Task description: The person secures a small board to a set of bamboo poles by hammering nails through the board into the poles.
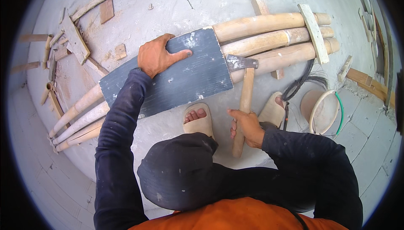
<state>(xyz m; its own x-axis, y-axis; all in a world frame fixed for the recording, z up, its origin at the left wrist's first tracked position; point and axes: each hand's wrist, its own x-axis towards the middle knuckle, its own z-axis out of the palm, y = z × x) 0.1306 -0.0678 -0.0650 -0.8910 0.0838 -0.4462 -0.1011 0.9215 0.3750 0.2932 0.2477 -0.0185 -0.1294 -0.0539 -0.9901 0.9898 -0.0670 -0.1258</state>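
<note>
Three bamboo poles (273, 40) lie side by side across the floor in front of me. Over their middle rests a dark grey-blue board (181, 80) with scuffs and pale specks. My left hand (156, 57) grips the board's far edge, thumb stretched over its top and the other fingers partly hidden. A hammer (247, 89) is in my right hand (249, 128), which is closed round the wooden handle. Its metal head is at the board's right edge, over the nearest pole; whether it touches cannot be told. A pale wood strip (313, 34) crosses the poles near their right ends.
Black wire (299, 86) lies beside my right sandal (272, 110). Right of it stands a round container (324, 114) with a green-edged rim. Wood scraps (78, 42) litter the far left floor; a wood block (260, 6) sticks out beyond the poles. Planks line the right side.
</note>
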